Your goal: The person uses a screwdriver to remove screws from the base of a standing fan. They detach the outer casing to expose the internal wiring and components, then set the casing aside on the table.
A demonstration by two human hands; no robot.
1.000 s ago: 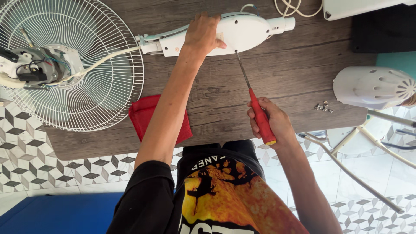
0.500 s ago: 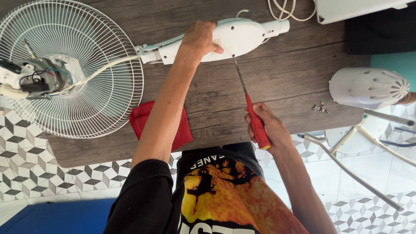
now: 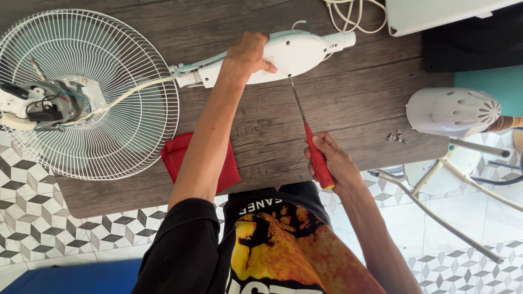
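My left hand [image 3: 249, 54] presses down on the white fan body housing [image 3: 297, 51] lying across the dark wooden table [image 3: 359, 109]. My right hand [image 3: 333, 162] grips the red handle of a screwdriver [image 3: 309, 135]; its metal shaft runs up and its tip touches the lower edge of the housing. The housing's neck leads left to the fan motor [image 3: 46, 103] with exposed wires, which lies on the white wire grille [image 3: 87, 92].
A red cloth [image 3: 177, 155] lies under my left forearm near the table's front edge. Several small screws [image 3: 396, 136] sit beside a white vented motor cover [image 3: 455, 111] at the right. A coiled white cord [image 3: 348, 11] lies at the top. White tube legs [image 3: 436, 218] lie on the patterned tiled floor.
The view has shifted slightly; the screwdriver stays on the housing with both hands in nearly the same grip. Nothing was let go or picked up.
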